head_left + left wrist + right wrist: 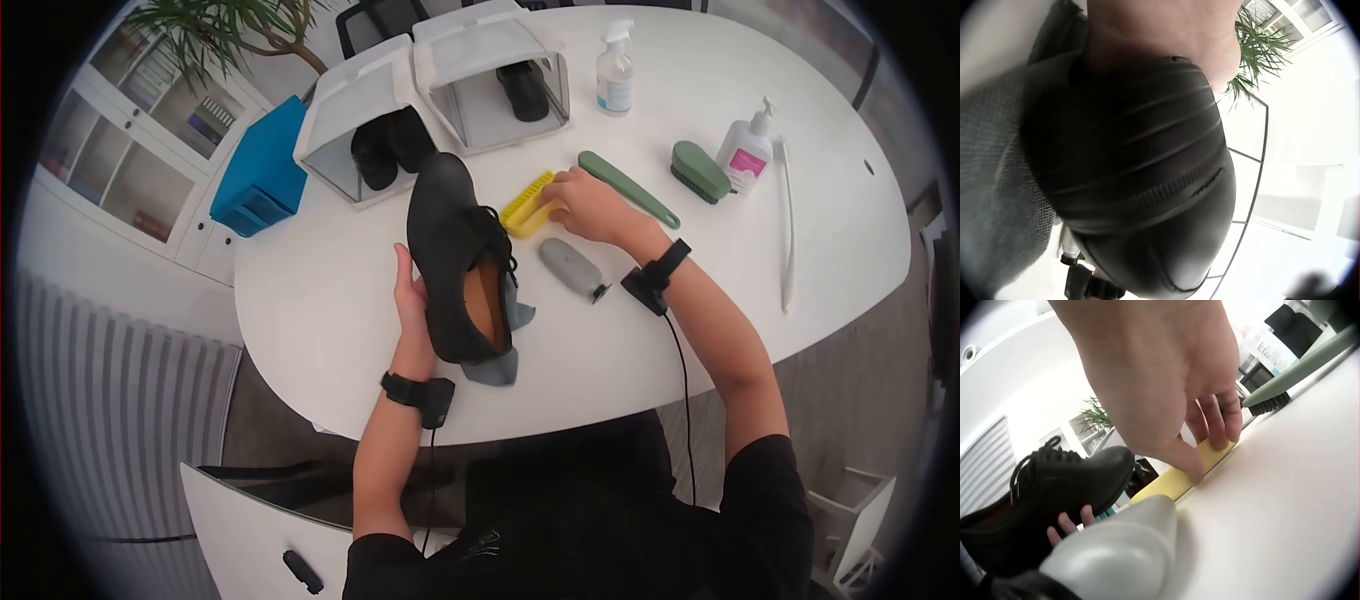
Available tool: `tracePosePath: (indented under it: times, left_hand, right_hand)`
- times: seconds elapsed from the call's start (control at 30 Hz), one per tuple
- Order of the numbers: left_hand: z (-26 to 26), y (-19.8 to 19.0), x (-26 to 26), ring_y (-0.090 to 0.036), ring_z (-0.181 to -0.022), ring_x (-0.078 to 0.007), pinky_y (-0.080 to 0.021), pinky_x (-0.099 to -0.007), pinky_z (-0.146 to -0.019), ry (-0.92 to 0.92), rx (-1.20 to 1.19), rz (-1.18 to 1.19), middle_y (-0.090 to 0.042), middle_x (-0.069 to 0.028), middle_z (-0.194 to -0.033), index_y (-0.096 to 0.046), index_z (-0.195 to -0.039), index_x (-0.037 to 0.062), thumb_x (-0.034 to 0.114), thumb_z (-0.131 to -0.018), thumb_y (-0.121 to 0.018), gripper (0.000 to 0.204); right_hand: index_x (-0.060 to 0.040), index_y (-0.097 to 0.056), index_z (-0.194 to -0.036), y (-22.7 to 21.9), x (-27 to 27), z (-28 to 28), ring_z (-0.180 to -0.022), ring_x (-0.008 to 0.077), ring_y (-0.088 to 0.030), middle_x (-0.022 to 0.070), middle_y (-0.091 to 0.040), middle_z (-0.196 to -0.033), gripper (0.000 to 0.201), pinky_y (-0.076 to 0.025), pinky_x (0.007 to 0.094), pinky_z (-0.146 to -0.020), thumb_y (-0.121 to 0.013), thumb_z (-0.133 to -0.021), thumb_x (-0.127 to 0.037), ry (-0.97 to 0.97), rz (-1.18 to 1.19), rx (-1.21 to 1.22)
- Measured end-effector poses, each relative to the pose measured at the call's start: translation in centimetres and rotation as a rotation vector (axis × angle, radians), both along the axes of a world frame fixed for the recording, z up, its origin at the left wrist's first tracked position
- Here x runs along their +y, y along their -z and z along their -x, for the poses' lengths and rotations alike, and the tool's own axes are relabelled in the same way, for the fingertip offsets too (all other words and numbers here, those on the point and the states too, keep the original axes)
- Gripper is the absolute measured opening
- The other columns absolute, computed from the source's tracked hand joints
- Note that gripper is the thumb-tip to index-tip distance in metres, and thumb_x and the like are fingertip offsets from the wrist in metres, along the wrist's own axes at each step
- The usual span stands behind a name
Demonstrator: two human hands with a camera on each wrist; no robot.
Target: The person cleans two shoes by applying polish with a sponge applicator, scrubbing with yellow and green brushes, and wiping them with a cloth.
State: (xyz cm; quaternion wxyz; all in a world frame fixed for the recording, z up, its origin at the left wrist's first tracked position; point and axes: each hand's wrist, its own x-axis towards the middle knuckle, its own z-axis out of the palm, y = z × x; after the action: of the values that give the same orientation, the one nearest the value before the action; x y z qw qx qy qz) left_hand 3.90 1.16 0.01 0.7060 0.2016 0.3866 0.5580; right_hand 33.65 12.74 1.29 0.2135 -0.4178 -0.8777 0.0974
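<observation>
My left hand [411,300] holds a black lace-up shoe [440,235] from its sole side, toe pointing away from me and the tan inside showing. A grey-blue cloth [492,370] hangs by the heel, and in the left wrist view the cloth [1004,169] lies alongside the dark heel [1135,144]. On the table, a yellow brush [527,200] is pinched by my right hand [597,207]. The right wrist view has thumb and fingers on either side of the yellow brush [1172,482]. Just nearer to me lies a grey bottle [572,266] with a dark cap.
A long green-handled brush [630,190] and a shorter green brush [698,170] lie right of centre. Behind stand a spray bottle [615,75], a pump bottle [748,155] and two shoe boxes [355,90] with black shoes. A white stick [787,230] lies at right, a blue box [262,165] at left.
</observation>
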Motion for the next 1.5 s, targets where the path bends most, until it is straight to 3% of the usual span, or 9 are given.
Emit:
tracePosePath:
  times: [0.17,0.27,0.5,0.6,0.7,0.83,0.93,1.13,1.5]
  left_hand:
    - [-1.3,-1.9,-1.3,-0.068,-0.122,-0.0261,-0.056,-0.0364,-0.103,0.094,-0.027,-0.046,-0.067,-0.0166,-0.138,-0.055,-0.147,-0.0054,0.078,-0.102,-0.042,0.096]
    - [-1.8,-1.9,-1.5,-0.066,-0.126,-0.0257,-0.054,-0.0357,-0.107,0.132,0.005,-0.101,-0.065,-0.0156,-0.142,-0.053,-0.15,-0.0037,0.069,-0.107,-0.044,0.085]
    - [-2.2,-1.9,-3.3,-0.061,-0.133,-0.0296,-0.049,-0.0416,-0.114,0.27,0.172,0.044,-0.059,-0.0177,-0.15,-0.046,-0.155,-0.0029,0.052,-0.111,-0.049,0.071]
    - [-2.5,-2.2,-4.0,-0.062,-0.132,-0.0285,-0.049,-0.0407,-0.114,0.34,0.133,0.126,-0.06,-0.0174,-0.149,-0.047,-0.154,-0.0034,0.046,-0.111,-0.052,0.066]
    - [-2.5,-2.4,-4.2,-0.064,-0.129,-0.0272,-0.05,-0.0382,-0.112,0.38,0.154,0.108,-0.063,-0.0171,-0.145,-0.049,-0.151,-0.004,0.044,-0.11,-0.056,0.064]
    - [-3.2,-3.2,-4.4,-0.068,-0.122,-0.0255,-0.054,-0.0359,-0.107,0.366,0.208,0.12,-0.067,-0.0166,-0.138,-0.054,-0.146,-0.0049,0.04,-0.106,-0.063,0.061]
    - [-3.4,-3.7,-4.3,-0.069,-0.119,-0.0252,-0.055,-0.0355,-0.105,0.385,0.223,0.123,-0.069,-0.0165,-0.135,-0.056,-0.144,-0.0055,0.037,-0.101,-0.068,0.061]
    - [-3.2,-3.3,-4.3,-0.07,-0.117,-0.0253,-0.055,-0.0354,-0.105,0.419,0.239,0.099,-0.071,-0.0166,-0.132,-0.058,-0.141,-0.0062,0.035,-0.095,-0.072,0.063]
    - [-3.0,-3.0,-4.3,-0.071,-0.116,-0.0277,-0.055,-0.037,-0.104,0.395,0.218,0.139,-0.071,-0.0185,-0.131,-0.059,-0.14,-0.0068,0.038,-0.093,-0.072,0.066]
  right_hand:
    - [-0.0082,-0.071,-0.122,-3.5,-1.2,-1.0,-0.1,0.0265,-0.064,0.0122,-0.068,-0.104,0.025,-0.053,0.0395,-0.088,-0.071,-0.099,-0.019,0.045,-0.016,0.318]
    - [-0.0068,-0.07,-0.128,-8.6,-3.2,-1.2,-0.075,0.0118,-0.048,0.005,-0.058,-0.086,0.033,-0.041,0.0284,-0.069,-0.06,-0.11,-0.033,0.071,0.259,0.507]
    - [-0.0069,-0.074,-0.129,-9.6,-4.2,0.7,-0.068,0.0127,-0.048,0.0048,-0.062,-0.081,0.034,-0.044,0.0301,-0.066,-0.056,-0.111,-0.03,-0.114,-0.001,0.635]
    - [-0.004,-0.074,-0.127,-9.3,-5.4,1.7,-0.076,0.0221,-0.064,0.0135,-0.072,-0.09,0.032,-0.053,0.0336,-0.072,-0.061,-0.108,-0.026,-0.134,0.019,0.559]
    - [-0.0053,-0.074,-0.128,-7.2,-5.9,2.8,-0.075,0.0276,-0.065,0.0148,-0.073,-0.091,0.03,-0.053,0.0346,-0.07,-0.065,-0.105,-0.023,-0.183,-0.096,0.527]
    - [-0.0126,-0.076,-0.129,-6.2,-6.8,3.0,-0.065,0.0264,-0.058,0.0111,-0.062,-0.076,0.032,-0.047,0.0373,-0.062,-0.072,-0.101,-0.027,-0.046,-0.138,0.493]
    - [-0.016,-0.08,-0.123,-5.7,-6.8,3.1,-0.061,0.0292,-0.062,0.0095,-0.064,-0.073,0.032,-0.051,0.0392,-0.059,-0.072,-0.1,-0.037,0.099,-0.213,0.474]
    - [-0.0168,-0.081,-0.119,-6.1,-4.0,1.4,-0.062,0.0301,-0.064,0.0121,-0.065,-0.071,0.031,-0.051,0.0403,-0.059,-0.072,-0.1,-0.038,0.299,-0.307,0.499]
    - [-0.0145,-0.081,-0.119,-5.0,-1.3,-1.8,-0.068,0.0331,-0.068,0.0141,-0.071,-0.079,0.037,-0.054,0.0431,-0.064,-0.069,-0.101,-0.044,0.413,-0.259,0.399]
